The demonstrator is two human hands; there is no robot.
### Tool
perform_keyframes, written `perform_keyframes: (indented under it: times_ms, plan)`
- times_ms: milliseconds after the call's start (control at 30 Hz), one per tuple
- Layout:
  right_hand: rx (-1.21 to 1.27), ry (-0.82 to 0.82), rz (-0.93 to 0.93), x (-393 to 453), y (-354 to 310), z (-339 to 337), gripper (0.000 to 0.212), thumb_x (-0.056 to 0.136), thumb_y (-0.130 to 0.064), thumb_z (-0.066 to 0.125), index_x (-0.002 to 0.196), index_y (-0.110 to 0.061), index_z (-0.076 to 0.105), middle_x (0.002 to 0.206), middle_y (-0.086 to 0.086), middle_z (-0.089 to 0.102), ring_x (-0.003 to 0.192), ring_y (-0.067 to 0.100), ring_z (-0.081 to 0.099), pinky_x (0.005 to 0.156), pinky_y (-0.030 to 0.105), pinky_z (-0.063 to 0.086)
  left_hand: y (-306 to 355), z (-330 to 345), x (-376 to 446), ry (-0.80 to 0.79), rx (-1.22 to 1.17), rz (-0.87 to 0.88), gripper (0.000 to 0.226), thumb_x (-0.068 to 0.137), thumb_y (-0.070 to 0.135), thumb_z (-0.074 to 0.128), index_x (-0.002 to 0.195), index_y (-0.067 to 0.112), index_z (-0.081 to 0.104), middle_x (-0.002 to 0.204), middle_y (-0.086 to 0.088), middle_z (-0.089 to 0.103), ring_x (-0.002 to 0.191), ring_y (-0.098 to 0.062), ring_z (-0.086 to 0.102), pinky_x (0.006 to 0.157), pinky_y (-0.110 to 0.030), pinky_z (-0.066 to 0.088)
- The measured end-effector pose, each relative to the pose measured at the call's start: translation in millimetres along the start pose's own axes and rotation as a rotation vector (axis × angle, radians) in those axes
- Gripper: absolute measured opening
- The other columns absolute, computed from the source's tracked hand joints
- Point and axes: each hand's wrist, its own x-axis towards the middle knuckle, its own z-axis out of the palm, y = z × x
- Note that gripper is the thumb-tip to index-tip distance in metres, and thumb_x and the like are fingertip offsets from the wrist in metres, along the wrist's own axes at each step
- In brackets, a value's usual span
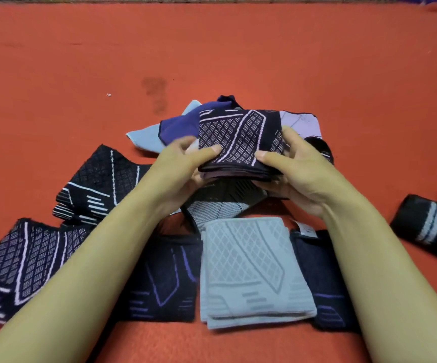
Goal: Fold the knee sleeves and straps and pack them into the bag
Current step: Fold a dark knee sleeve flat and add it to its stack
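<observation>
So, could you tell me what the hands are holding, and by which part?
Both hands, left hand and right hand, hold one folded dark knee sleeve by its near corners, thumbs on top, fingers underneath.

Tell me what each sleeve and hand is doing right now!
Dark pink-patterned sleeve: folded, held up by both hands.
Left hand: grips its left edge.
Right hand: grips its right edge.
Grey sleeve: folded, lying flat.
Black striped strap: rolled, lying alone.

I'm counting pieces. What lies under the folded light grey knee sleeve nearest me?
The grey sleeve overlaps two dark navy sleeves with purple lines, one at each side; anything directly beneath it is covered.
</observation>
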Motion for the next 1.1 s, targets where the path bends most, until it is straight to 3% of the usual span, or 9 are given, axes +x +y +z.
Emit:
perform_keyframes:
  times_ms: [100,200,300,400,500,600,867,967,1100]
  plan:
    - [-0.003,-0.001,-0.016,-0.7,0.3,0.7,0.039,0.103,0.001,0.053,0.127,-0.030,0.058,0.122,0.004,0.072,0.099,0.020,0.074,0.069,0.036,0.062,-1.8,4.0,-5.2,-0.172,-0.031,-0.203,0.030,0.099,0.006,0.062,0.128,0.005,0.066,0.128,-0.012,0.073,0.105,-0.023,0.073,0.084,-0.035,0.064]
    - [-0.151,-0.031,-0.033,-3.1,-2.7,-4.8,0.032,0.107,-0.008,0.051,0.125,-0.035,0.052,0.116,0.007,0.071,0.080,0.031,0.078,0.053,0.029,0.059,-4.8,6.1,-8.1,-0.176,0.142,-0.141,0.015,0.105,0.009,0.057,0.118,0.008,0.065,0.103,-0.008,0.077,0.081,-0.020,0.076,0.063,-0.027,0.063]
    - [-0.156,-0.040,-0.060,-4.2,-3.3,-8.9,0.028,0.107,-0.013,0.054,0.126,-0.033,0.048,0.093,0.000,0.073,0.058,0.020,0.070,0.047,0.022,0.051,-4.6,0.9,-3.8,-0.113,0.179,-0.006,0.009,0.107,0.012,0.056,0.114,0.010,0.060,0.085,-0.002,0.065,0.057,-0.011,0.059,0.046,-0.017,0.044]
    - [-0.035,-0.090,-0.072,-1.7,-3.0,-9.6,0.032,0.103,-0.007,0.059,0.130,-0.023,0.053,0.098,0.001,0.071,0.068,0.014,0.061,0.061,0.024,0.046,-2.4,-4.7,0.6,-0.088,0.097,0.020,0.013,0.103,0.012,0.062,0.114,0.012,0.067,0.093,-0.002,0.065,0.062,-0.007,0.055,0.057,-0.015,0.047]
    - [0.037,-0.067,-0.051,2.1,-1.2,-10.7,0.022,0.099,-0.002,0.064,0.118,-0.013,0.064,0.106,0.003,0.070,0.087,0.016,0.057,0.071,0.024,0.046,1.2,-7.3,0.6,-0.097,0.071,0.018,0.011,0.101,0.007,0.062,0.104,0.009,0.072,0.092,0.000,0.073,0.071,-0.006,0.061,0.067,-0.015,0.053]
    - [0.066,-0.037,-0.014,0.4,-0.9,-9.6,0.015,0.097,0.000,0.064,0.105,-0.012,0.069,0.101,0.002,0.071,0.082,0.012,0.058,0.073,0.024,0.045,7.1,-9.6,-5.1,-0.113,0.173,0.081,0.016,0.103,0.005,0.059,0.112,0.001,0.071,0.104,-0.006,0.076,0.086,-0.010,0.069,0.075,-0.018,0.057]
    - [0.213,-0.211,0.042,-7.9,-8.0,-1.6,0.033,0.103,0.009,0.043,0.117,-0.014,0.061,0.100,-0.002,0.069,0.074,0.018,0.067,0.071,0.029,0.043,53.7,-22.2,-29.2,-0.159,0.234,0.044,0.037,0.088,0.016,0.071,0.125,0.011,0.068,0.112,-0.004,0.070,0.080,-0.016,0.075,0.059,-0.020,0.057]
    - [0.189,-0.257,-0.008,-10.9,-7.0,11.7,0.018,0.099,0.002,0.053,0.104,-0.013,0.062,0.089,-0.005,0.069,0.072,0.017,0.065,0.072,0.030,0.042,58.6,-43.5,-44.7,-0.155,0.212,0.054,0.032,0.087,0.011,0.069,0.119,0.014,0.073,0.107,-0.005,0.068,0.080,-0.016,0.068,0.064,-0.022,0.058]
    - [0.028,-0.345,-0.180,-14.6,-4.4,35.6,0.028,0.098,0.005,0.057,0.110,-0.016,0.070,0.109,-0.002,0.073,0.097,0.013,0.068,0.083,0.026,0.053,55.5,-77.2,-68.1,-0.127,0.276,0.064,0.038,0.096,-0.012,0.056,0.112,0.015,0.077,0.112,-0.008,0.075,0.088,-0.016,0.072,0.070,-0.023,0.061]
